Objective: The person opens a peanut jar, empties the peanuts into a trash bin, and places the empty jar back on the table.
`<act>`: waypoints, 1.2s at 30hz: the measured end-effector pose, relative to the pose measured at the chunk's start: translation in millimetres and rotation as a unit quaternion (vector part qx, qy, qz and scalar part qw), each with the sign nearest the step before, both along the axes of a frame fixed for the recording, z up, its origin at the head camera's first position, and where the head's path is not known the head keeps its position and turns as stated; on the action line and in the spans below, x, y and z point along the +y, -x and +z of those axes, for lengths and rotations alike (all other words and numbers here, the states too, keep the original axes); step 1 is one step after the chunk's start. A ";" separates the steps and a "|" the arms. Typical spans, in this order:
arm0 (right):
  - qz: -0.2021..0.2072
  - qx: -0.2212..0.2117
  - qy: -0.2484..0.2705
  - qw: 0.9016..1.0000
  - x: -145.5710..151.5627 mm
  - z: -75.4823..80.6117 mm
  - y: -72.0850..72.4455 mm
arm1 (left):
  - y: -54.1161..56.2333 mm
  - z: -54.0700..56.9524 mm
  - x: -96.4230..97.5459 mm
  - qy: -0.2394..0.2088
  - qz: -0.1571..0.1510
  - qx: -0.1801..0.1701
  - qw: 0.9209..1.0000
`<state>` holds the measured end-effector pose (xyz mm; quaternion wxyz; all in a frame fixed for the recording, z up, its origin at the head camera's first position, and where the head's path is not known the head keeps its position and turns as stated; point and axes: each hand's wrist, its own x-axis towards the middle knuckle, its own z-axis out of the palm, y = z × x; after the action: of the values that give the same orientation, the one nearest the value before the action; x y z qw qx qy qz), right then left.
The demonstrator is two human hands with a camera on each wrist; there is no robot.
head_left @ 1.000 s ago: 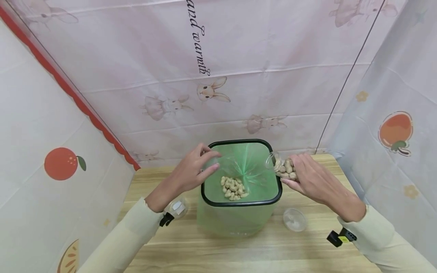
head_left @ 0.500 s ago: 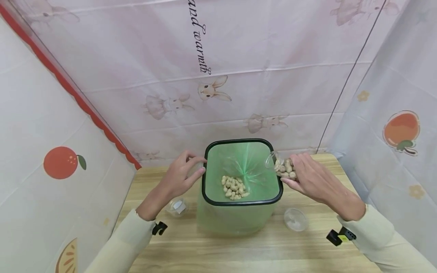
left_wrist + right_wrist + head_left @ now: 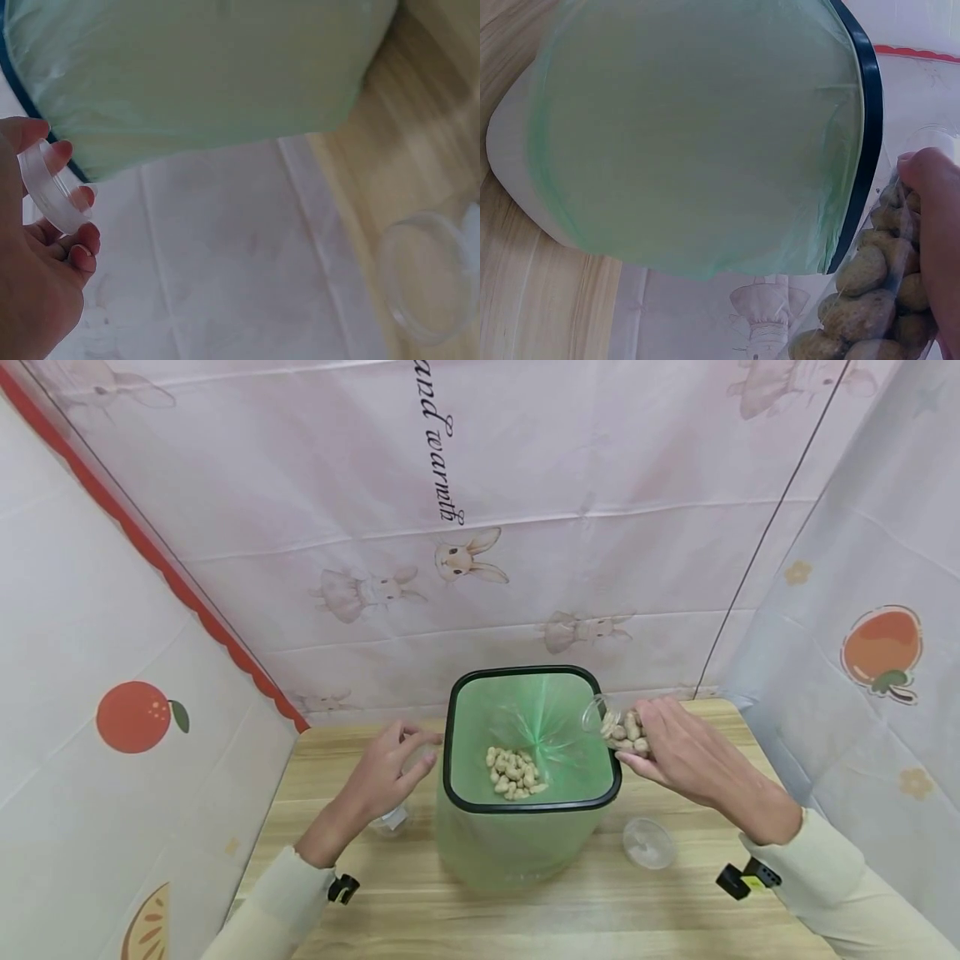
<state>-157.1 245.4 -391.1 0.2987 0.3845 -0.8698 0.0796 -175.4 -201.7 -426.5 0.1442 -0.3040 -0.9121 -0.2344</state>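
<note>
Inside the waste bin [image 3: 517, 847], a heap of unshelled peanuts [image 3: 513, 772] lies toward the near left of the bottom, on a thin green plastic liner [image 3: 570, 718] that creases outward from a gathered point. A smooth black rim [image 3: 525, 807], squarish with rounded corners, grips the liner, whose skirt hangs down over the outside; lower down, the right wrist view shows the whitish bin body. At the bin's right edge, the right hand [image 3: 678, 747] has its fingers wrapped round a clear plastic jar [image 3: 611, 720], tipped on its side, with its round mouth over the rim. More peanuts [image 3: 862, 315], pale brown and knobbly, fill much of the jar; whether it touches the rim I cannot tell. Just left of the bin, the left hand [image 3: 382, 777] pinches a shallow, translucent round lid [image 3: 52, 191] between thumb and curled fingers. Partly hidden beneath that wrist, a clear round container [image 3: 392, 821] with a white patch stands on the pale wood-grain worktop [image 3: 525, 918]; its contents are unclear. To the bin's right, a clear plastic disc [image 3: 649, 843] lies flat. Creased fabric printed with rabbits hangs behind.
</note>
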 end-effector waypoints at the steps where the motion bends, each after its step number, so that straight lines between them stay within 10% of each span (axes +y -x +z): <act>1: 0.000 -0.002 -0.001 1.000 0.0 0.0 0.2 | -1.1 -4.0 -0.8 0.000 0.001 0.000 1.000; 29: 0.008 0.011 -0.010 1.000 -0.9 -1.7 7.0 | -53.3 -109.6 -16.1 0.034 0.094 -0.170 0.980; 36: 0.013 0.014 -0.011 1.000 -0.9 -2.4 7.7 | -60.4 -129.1 -23.2 0.066 0.091 -0.167 0.979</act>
<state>-164.8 244.4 -393.5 0.3057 0.4002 -0.8613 0.0684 -115.0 -224.9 -555.6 -0.0103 -0.1854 -0.9606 -0.2070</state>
